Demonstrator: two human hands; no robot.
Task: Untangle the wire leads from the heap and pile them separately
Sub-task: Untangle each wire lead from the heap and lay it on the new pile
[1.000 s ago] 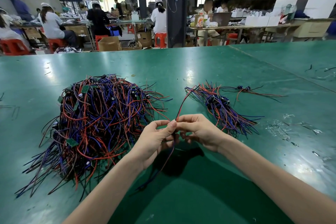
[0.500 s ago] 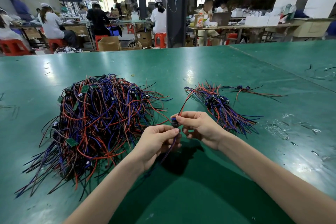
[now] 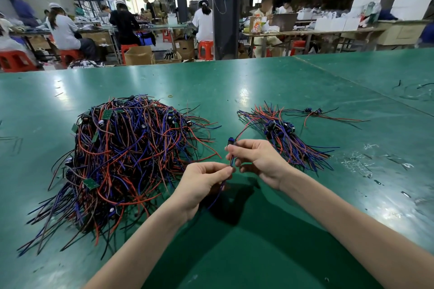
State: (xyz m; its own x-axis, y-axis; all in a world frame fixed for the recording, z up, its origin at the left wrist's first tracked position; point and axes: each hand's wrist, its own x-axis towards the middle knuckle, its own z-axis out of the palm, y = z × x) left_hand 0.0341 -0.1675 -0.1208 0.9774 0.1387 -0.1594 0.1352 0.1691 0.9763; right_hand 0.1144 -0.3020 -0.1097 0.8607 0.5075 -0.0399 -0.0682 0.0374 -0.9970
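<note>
Progress: early. The heap (image 3: 126,159) on the table (image 3: 234,82), at your left, holds most of the leads in a red, blue and black knot. The sorted pile (image 3: 286,138) at your right is small beside it. One lead (image 3: 230,142) is in the hands, above the table between the two. Your right hand (image 3: 260,159) pinches it under its blue connector, and your left hand (image 3: 204,180) pinches the wires lower down. Judged: nearly all remains to be done.

On table (image 3: 234,82): heap (image 3: 126,159) left, pile (image 3: 288,138) right, well apart; between them, nearer, left hand (image 3: 202,180) and right hand (image 3: 258,159) pinching one lead (image 3: 231,148).
</note>
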